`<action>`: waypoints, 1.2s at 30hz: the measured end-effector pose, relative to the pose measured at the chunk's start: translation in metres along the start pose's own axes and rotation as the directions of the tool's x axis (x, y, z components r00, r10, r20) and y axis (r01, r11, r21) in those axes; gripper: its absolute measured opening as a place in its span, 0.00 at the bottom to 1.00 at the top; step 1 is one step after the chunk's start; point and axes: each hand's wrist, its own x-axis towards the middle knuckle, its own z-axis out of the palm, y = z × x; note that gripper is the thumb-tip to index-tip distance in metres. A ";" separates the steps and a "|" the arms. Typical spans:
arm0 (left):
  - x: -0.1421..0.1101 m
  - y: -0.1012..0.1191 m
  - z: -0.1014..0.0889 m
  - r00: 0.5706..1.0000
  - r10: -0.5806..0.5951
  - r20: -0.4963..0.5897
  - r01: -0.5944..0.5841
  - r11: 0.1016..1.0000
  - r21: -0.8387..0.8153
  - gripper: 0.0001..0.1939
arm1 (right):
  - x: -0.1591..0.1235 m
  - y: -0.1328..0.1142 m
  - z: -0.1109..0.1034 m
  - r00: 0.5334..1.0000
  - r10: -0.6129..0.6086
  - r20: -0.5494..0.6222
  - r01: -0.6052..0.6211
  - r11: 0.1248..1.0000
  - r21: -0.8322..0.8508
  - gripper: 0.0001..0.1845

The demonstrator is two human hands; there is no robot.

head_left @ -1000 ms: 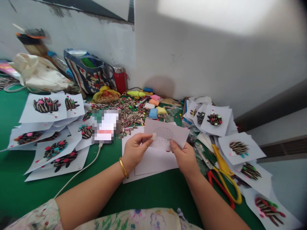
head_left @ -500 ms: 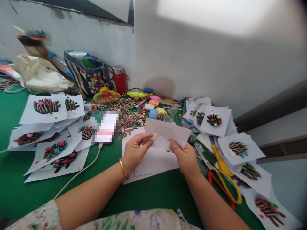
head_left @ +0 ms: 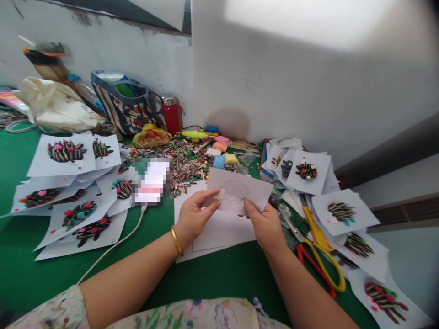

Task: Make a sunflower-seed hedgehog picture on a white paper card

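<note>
A white card (head_left: 259,189) with a printed outline of a spiky, hedgehog-like animal is held up in front of me. My right hand (head_left: 269,224) grips its lower right part, thumb on the front and fingers behind. Between thumb and forefinger, my left hand (head_left: 197,212) pinches a small white lump (head_left: 221,193), apparently modelling clay, against the left end of the drawing. Below the card lie white sheets (head_left: 219,235) on the green table. Beyond it are loose sunflower seeds (head_left: 187,160) and packs of coloured clay, among them a blue pack (head_left: 218,161) and a yellow pack (head_left: 231,158).
Finished seed-decorated cards (head_left: 68,155) lie piled at left, with more cards (head_left: 346,212) at right. A blurred phone (head_left: 152,183) with a white cable is left of my hands. Red and yellow scissors (head_left: 320,256) lie right. Behind stand a red flask (head_left: 170,114) and a bag (head_left: 123,103).
Hardly anything differs. Both hands keep their grip on the card and the white lump, with only a very slight shift.
</note>
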 end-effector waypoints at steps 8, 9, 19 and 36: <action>0.001 -0.007 0.003 0.993 0.045 -0.112 -0.044 0.999 0.011 0.10 | -0.004 -0.013 0.005 0.998 0.033 0.052 -0.035 0.999 0.042 0.15; 0.001 -0.008 0.003 0.992 0.050 -0.116 -0.048 0.999 0.015 0.09 | -0.005 -0.014 0.005 0.998 0.033 0.056 -0.035 0.999 0.037 0.15; 0.000 -0.007 0.005 0.995 0.010 -0.103 -0.023 0.991 -0.129 0.12 | -0.003 -0.012 0.002 0.998 0.016 0.066 -0.015 1.000 -0.004 0.16; -0.001 0.008 0.005 0.984 -0.176 0.009 0.166 0.906 -0.389 0.43 | -0.005 -0.012 0.002 0.993 -0.036 0.111 0.043 0.997 -0.063 0.15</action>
